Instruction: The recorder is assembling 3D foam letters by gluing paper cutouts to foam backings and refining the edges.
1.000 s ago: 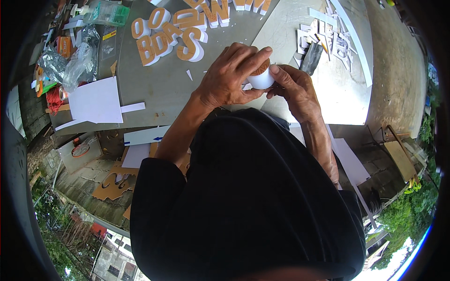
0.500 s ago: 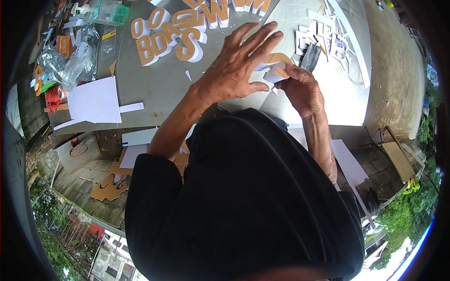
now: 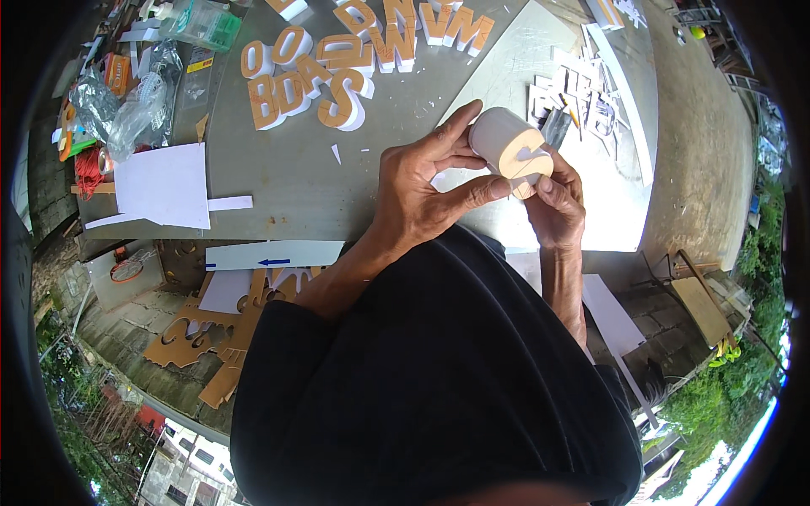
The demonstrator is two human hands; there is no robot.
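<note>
A thick curved block letter [image 3: 498,137], with white sides and a tan face, is raised above the table in front of me. My left hand [image 3: 415,187] grips its left side, thumb below and fingers behind. At its lower right end, my right hand [image 3: 560,207] pinches it between thumb and fingers. The tan face is tilted toward me. Beyond my hands, a similar tan-faced letter [image 3: 343,103] lies among several others on the grey table [image 3: 295,181].
White and dark offcuts [image 3: 582,93] lie at the right, beside a long white strip [image 3: 629,110]. On the left are a white sheet [image 3: 160,185], crumpled clear plastic [image 3: 135,114] and red cord [image 3: 89,173]. Cut brown board [image 3: 181,333] lies below the table edge.
The letter has been raised toward me and turned. My left hand, previously spread apart from it, has closed on its left side. My right hand still holds it, now lower.
</note>
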